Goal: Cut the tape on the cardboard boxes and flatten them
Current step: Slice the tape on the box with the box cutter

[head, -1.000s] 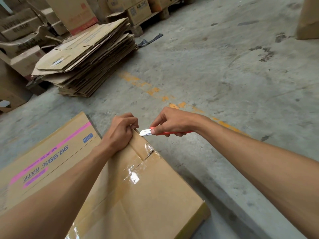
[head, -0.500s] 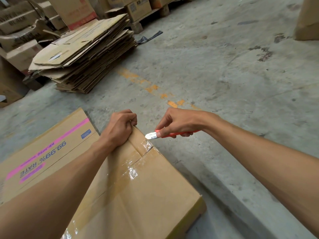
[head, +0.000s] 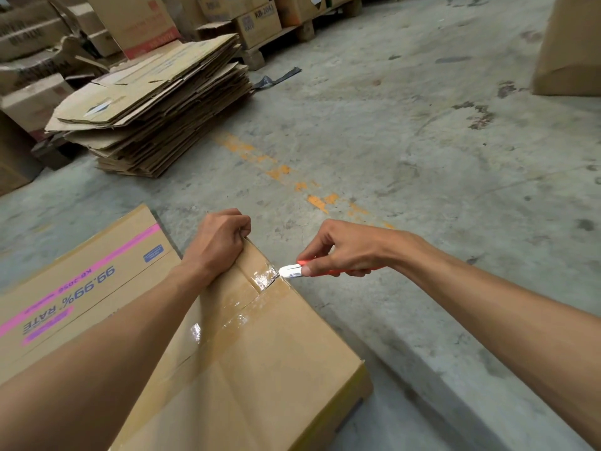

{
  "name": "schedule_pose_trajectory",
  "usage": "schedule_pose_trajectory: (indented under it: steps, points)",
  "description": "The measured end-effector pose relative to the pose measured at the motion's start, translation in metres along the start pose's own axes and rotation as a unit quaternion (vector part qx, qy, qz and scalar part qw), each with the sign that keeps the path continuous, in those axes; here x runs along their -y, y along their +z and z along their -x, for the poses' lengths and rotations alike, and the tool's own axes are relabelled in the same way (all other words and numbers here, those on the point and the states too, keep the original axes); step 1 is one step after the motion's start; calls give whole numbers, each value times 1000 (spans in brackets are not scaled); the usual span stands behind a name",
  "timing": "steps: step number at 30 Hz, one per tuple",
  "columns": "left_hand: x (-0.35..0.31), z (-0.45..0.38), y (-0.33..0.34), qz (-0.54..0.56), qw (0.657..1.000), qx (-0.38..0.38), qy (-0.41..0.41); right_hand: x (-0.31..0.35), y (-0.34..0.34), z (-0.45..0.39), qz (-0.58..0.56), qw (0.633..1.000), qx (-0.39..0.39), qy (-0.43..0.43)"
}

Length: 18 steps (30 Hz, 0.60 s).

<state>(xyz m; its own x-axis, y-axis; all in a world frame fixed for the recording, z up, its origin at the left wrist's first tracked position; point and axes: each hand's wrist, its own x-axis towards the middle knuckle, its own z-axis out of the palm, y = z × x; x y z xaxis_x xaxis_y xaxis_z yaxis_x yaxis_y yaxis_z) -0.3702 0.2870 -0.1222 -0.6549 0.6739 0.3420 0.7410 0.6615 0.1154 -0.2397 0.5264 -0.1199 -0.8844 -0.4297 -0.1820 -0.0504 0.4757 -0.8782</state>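
The tape (head: 227, 320) seam runs along the cardboard box (head: 253, 369) top toward you, its far end just left of your right hand (head: 341, 252). That hand pinches the cutter (head: 294, 271), blade tip touching the seam's end. Your left hand (head: 221, 245) grips the box's far edge beside it.

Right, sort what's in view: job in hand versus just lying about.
In the job:
box, gripped at its far edge by left hand
tape along the box seam
knife, held by right hand, blade at the tape's end

Lying about:
flattened stack
pallet with boxes
black scrap
tall box
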Motion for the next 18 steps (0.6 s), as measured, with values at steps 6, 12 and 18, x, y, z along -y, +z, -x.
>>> schedule_pose_trajectory:
  steps: [6,12,18]
  points:
    - [-5,2,2,-58,997,1,-47,5,2,8,-4,1000,20,19]
    - [-10,2,2,-75,995,-4,-72,8,6,16,12,1000,-12,25]
    - [-16,3,-1,-78,993,0,-91,8,11,21,5,999,-37,15]
